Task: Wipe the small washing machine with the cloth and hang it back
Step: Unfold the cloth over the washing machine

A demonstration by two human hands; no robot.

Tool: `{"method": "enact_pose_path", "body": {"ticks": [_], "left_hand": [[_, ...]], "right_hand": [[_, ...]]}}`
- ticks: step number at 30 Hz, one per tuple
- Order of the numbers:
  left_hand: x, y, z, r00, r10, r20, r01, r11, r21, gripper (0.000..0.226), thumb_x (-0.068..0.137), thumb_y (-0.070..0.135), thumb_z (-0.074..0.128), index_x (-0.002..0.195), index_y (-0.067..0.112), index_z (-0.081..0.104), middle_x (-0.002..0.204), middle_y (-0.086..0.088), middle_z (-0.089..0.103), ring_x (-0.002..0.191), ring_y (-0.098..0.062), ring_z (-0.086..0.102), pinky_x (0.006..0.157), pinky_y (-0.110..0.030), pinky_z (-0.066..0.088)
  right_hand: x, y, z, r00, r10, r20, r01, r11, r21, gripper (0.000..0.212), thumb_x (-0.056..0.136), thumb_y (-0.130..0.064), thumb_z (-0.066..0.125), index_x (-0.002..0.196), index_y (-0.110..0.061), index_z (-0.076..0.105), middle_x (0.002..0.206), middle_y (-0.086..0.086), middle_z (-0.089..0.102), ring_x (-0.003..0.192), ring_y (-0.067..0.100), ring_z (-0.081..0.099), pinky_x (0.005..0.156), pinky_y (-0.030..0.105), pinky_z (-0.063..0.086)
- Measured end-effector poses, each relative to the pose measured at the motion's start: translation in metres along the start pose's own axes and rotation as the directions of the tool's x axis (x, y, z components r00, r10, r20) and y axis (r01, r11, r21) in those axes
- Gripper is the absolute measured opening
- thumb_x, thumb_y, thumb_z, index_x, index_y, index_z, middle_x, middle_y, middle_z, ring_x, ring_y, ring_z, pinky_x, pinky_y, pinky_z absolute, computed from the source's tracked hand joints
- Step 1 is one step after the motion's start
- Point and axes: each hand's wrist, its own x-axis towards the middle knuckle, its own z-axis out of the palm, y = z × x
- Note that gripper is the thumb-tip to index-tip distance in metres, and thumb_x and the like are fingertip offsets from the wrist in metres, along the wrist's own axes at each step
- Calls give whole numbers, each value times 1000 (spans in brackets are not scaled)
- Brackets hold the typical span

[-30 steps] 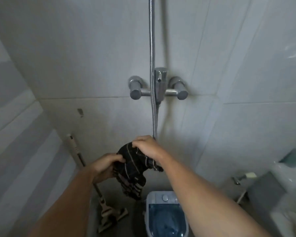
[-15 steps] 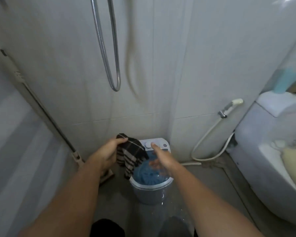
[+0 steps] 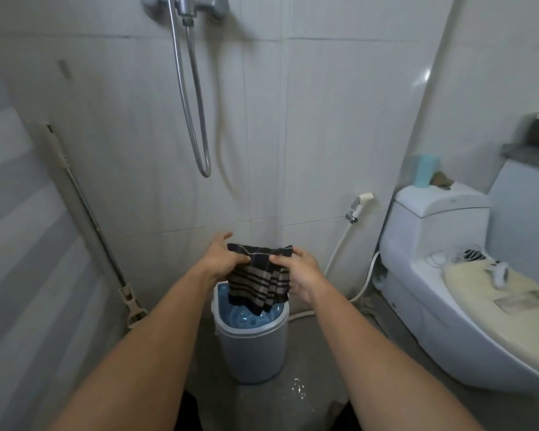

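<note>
Both hands hold the dark striped cloth (image 3: 260,276) up in front of the tiled wall (image 3: 339,119), directly above the small washing machine (image 3: 252,346). Left hand (image 3: 221,259) grips the cloth's upper left corner, thumb pressed across the fabric while the forefinger sticks out straight toward the wall. Right hand (image 3: 302,276) pinches the upper right part, thumb on the front of the cloth and fingers curled behind its right edge. Between the two hands the top hem runs roughly level, and the rest of the cloth hangs down in loose folds; its lower edge reaches over the rear half of the machine's blue top, though whether it touches cannot be told.

The washing machine is a grey round tub with a blue translucent lid, standing on the grey floor (image 3: 339,384) close to the wall. A mop (image 3: 87,219) leans against the wall to its left, head on the floor. Above, a metal shower hose (image 3: 196,119) loops down from the shower mixer (image 3: 187,6) at the top edge. To the right, a bidet sprayer (image 3: 360,202) hangs on the wall with its white hose trailing to the floor beside the white toilet (image 3: 448,284), whose cistern lid carries a blue container (image 3: 427,171).
</note>
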Motion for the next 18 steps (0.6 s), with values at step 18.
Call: {"method": "enact_pose_path", "body": {"ticks": [18], "left_hand": [[12,23,-32,947,291,133,-309,722,619,7,76,23,78,77,22,70,84,-8,73,82,-21,67,82,-41,57]], "right_hand": [[14,-45,-8,944,-159,289,282,841,-461,21,80,-17,83,94,-2,76,83,8,76,74,18,71,73,29,57]]}}
